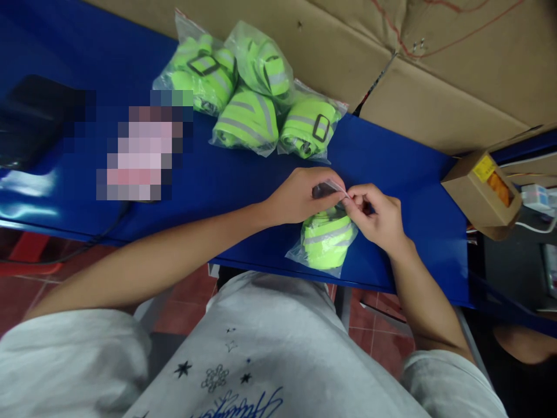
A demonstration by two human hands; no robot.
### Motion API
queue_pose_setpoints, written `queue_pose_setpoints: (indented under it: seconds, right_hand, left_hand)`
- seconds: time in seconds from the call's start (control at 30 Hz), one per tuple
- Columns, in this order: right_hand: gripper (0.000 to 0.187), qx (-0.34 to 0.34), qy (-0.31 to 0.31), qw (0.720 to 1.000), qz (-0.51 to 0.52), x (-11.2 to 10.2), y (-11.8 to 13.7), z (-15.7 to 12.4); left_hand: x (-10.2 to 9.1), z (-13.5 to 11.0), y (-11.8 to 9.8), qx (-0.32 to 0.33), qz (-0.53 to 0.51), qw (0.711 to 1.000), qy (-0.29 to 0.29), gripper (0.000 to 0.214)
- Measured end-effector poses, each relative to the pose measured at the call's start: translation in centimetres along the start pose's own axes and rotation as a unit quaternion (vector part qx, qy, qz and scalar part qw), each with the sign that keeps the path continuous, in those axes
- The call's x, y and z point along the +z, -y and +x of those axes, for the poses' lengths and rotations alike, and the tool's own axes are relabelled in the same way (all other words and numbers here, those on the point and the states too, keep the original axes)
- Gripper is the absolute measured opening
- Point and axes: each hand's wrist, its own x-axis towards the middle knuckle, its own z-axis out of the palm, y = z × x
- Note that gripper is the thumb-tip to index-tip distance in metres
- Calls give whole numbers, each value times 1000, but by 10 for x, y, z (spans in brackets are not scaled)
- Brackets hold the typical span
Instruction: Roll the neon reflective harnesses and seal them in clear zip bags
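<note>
Close to the front edge of the blue table, a clear plastic zip bag point(328, 238) holds a rolled neon-yellow strap with grey reflective stripes. My left hand point(300, 194) pinches the bag's top edge between thumb and fingers. Right beside it, my right hand point(376, 215) pinches the same edge, fingertips almost touching the left ones. The bag's lower part rests on the table. Behind my hands lie several similar bags point(246, 119) of folded yellow-green reflective straps, some showing black buckles.
The blue table point(409, 174) meets a cardboard-covered wall point(435, 87) at the back. An open cardboard box point(481, 194) stands at the right end. A blurred-out object point(141, 154) and a dark item point(35, 122) lie on the left. A cable hangs over the front edge.
</note>
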Motion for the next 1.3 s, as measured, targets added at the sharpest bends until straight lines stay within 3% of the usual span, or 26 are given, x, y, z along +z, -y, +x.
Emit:
queue_pose_setpoints:
  seconds: [0.23,0.4,0.6,0.77,0.9,0.97,1.2,1.3]
  right_hand:
    - [10,17,-27,999,2,-7,-8,3]
    - [17,68,-39,997,13,-13,-17,4]
    - [41,121,-43,992,14,-17,-23,5]
    - [46,144,-116,982,39,-13,-22,5]
    - [50,185,-257,947,52,-17,-31,7]
    - [52,198,-288,935,57,-20,-39,8]
    - [44,247,-225,937,104,-16,-59,6]
    - [32,196,-179,960,88,-14,-57,5]
  left_hand:
    - [-7,6,3,-38,-55,997,25,35]
    - [-18,13,10,-28,-57,993,99,41]
    - [-19,12,7,-46,-84,992,83,46]
    - [-11,11,12,-70,-140,984,82,48]
    - [-4,10,24,-122,-214,962,113,91]
    - [-2,8,27,-128,-216,959,134,98]
    - [5,2,21,-115,-138,981,75,87]
    - [4,2,22,-108,-124,986,31,85]
